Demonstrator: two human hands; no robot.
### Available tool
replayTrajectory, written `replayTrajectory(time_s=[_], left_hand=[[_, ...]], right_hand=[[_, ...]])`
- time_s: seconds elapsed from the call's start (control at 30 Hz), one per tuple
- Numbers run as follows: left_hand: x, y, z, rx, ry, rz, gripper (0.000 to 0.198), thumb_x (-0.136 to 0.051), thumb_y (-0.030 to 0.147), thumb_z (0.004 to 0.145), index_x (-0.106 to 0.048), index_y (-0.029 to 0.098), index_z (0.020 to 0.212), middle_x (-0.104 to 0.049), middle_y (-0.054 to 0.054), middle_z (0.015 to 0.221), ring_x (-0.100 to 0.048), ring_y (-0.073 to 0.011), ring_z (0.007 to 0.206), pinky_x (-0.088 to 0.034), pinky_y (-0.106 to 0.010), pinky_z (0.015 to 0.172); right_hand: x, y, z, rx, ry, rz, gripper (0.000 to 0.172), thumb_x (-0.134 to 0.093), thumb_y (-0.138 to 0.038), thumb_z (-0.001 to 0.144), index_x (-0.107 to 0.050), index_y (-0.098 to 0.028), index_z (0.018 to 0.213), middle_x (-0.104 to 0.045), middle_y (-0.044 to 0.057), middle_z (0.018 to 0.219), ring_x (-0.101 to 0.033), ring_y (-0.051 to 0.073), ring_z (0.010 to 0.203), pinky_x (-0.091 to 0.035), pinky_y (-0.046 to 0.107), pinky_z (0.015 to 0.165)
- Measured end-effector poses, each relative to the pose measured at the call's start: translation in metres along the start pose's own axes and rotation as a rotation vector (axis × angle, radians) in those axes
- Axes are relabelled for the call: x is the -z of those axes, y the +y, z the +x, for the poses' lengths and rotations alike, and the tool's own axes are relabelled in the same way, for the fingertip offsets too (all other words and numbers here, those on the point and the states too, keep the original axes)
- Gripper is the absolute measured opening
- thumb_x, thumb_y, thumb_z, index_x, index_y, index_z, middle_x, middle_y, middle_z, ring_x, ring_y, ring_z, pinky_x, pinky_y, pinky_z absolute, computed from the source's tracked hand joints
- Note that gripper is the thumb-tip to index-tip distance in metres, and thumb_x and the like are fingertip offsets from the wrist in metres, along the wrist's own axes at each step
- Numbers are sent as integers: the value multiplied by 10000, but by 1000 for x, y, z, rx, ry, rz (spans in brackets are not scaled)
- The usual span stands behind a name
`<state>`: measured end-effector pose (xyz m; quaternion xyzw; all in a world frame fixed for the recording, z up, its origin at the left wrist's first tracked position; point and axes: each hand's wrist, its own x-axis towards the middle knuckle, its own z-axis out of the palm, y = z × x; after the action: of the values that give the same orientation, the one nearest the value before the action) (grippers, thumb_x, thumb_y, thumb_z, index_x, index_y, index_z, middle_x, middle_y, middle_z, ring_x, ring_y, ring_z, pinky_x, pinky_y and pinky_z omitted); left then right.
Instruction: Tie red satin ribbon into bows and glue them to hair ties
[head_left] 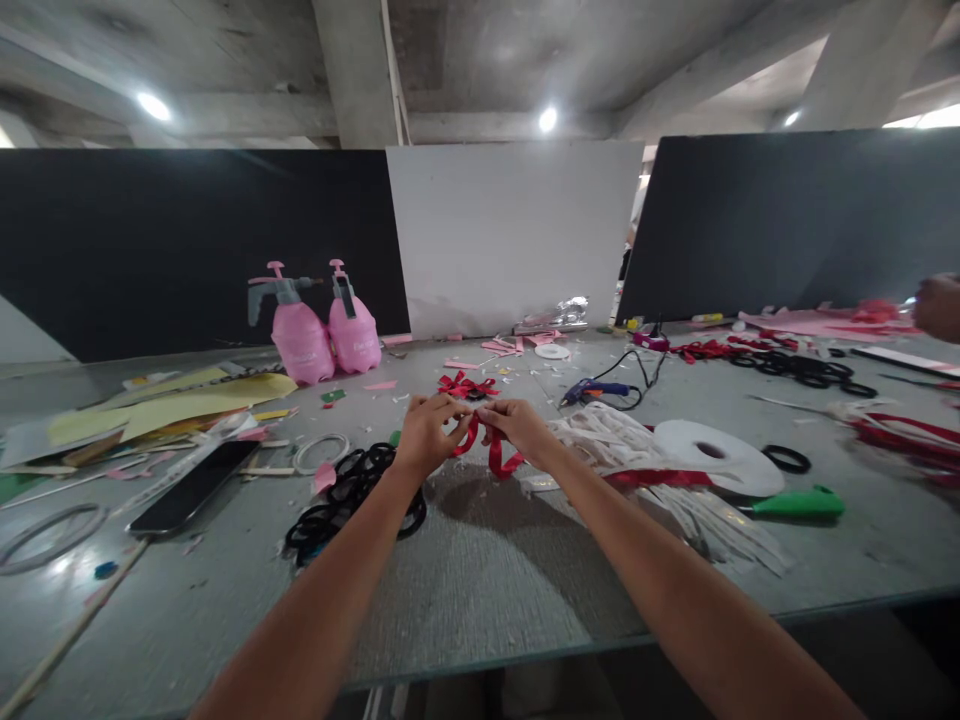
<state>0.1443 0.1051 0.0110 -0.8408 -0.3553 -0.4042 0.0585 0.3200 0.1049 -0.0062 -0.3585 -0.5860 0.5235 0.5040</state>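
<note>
A: So you've got that red ribbon (pixel 504 466) between your left hand (pixel 431 437) and right hand (pixel 519 430), nearly fingertip to fingertip over the middle of the tabletop (pixel 480 620)?

B: Yep, thumb and fingers look closed on it both sides, with red curls hanging below. Can't really tell if it's folded or knotted at the pinch, too small there. I'd grip right at the meeting point and keep the band flat so it doesn't twist.

A: Agreed. It looks smooth and thin, so a light pinch might slip on you.

B: Different feel from your round black bands (pixel 352 490) on the left, or that flat white roll (pixel 718 458) on the right. The red ribbon pieces (pixel 466 386) just beyond your fingers look crinkly.
</note>
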Motion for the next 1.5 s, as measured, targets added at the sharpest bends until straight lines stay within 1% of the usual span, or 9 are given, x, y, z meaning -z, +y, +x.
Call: replayTrajectory(time_s=[0.23, 0.4, 0.6, 0.83, 1.0, 1.13, 1.3, 1.4, 1.5], left_hand=[[0, 0, 1, 3, -15, 49, 132, -546, 283, 815, -664, 229, 841, -661, 4, 820, -547, -130, 682, -311, -323, 818], [-1, 0, 0, 11, -15, 13, 161, -521, 295, 833, -660, 216, 847, -661, -6, 819, -535, -122, 654, -319, -317, 818], [-1, -1, -1, 16, -22, -5, 170, -536, 328, 831, -660, 213, 848, -661, -7, 822, -529, -118, 638, -320, -320, 809], [-4, -3, 0, 17, -28, 0, 131, -542, 241, 808, -659, 220, 864, -659, 6, 813, -528, -112, 629, -325, -315, 801], [-4, -2, 1, 16, -38, 36, 130, -535, 225, 791, -653, 219, 845, -664, 14, 827, -526, -109, 623, -316, -319, 811], [-2, 0, 1, 39, -44, 96, 111, -547, 221, 761, -643, 216, 817, -662, 17, 805, -549, -123, 662, -301, -329, 822], [-3, 5, 2, 83, -49, 168, 89, -563, 215, 723, -636, 213, 775, -673, 1, 820, -575, -159, 746, -287, -345, 843], [-5, 6, 2, 94, -24, 177, 70, -578, 215, 710, -633, 213, 752, -672, 0, 807, -574, -165, 743, -293, -347, 832], [-7, -1, 1, 106, 11, 156, 49, -590, 220, 701, -629, 213, 729, -666, 3, 783, -563, -157, 698, -308, -344, 815]], right_hand=[[1, 9, 5, -1, -6, -20, 349, -672, -462, 683, -642, -121, 749, -553, -12, 577, -459, 71, 460, -348, 221, 490], [1, 11, 6, -8, 8, 6, 329, -676, -446, 687, -636, -124, 740, -533, -23, 560, -445, 65, 454, -338, 216, 483], [1, 12, 6, -19, 19, 16, 337, -688, -447, 673, -640, -119, 735, -534, -21, 551, -459, 68, 459, -353, 219, 487], [-1, 8, 4, -18, 31, 29, 356, -701, -455, 656, -657, -113, 748, -546, -16, 548, -451, 65, 454, -359, 223, 483], [-3, 7, 2, -10, 28, -11, 369, -680, -465, 681, -665, -107, 769, -537, -18, 517, -440, 62, 438, -325, 205, 445], [-2, 8, 3, -8, -13, -57, 383, -651, -480, 704, -666, -106, 781, -541, -13, 517, -470, 72, 446, -345, 206, 456], [0, 14, 8, 78, -37, -239, 388, -592, -485, 753, -683, -112, 807, -520, -20, 528, -440, 69, 468, -317, 201, 468], [0, 17, 11, 125, -24, -327, 376, -559, -474, 779, -684, -120, 809, -530, -13, 547, -433, 74, 486, -313, 201, 475], [-1, 17, 11, 137, -16, -353, 356, -551, -462, 785, -668, -127, 767, -538, -9, 549, -445, 79, 486, -327, 203, 484]])
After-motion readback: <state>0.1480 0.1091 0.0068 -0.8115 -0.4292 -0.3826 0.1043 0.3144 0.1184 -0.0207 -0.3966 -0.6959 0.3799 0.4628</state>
